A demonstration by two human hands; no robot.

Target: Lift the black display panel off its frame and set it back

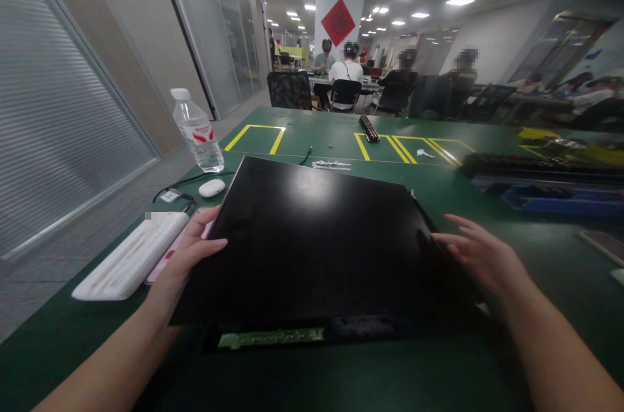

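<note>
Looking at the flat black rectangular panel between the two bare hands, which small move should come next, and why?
Probably, the bare right hand should close on the right edge of the flat, glossy black rectangular panel: its fingers are spread there without a clear grip, while the bare left hand has its thumb over the opposite edge.

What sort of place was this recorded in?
Probably an open-plan office used as a workshop: people sit in the background, glass partitions line the left and yellow outlines mark the green table.
</note>
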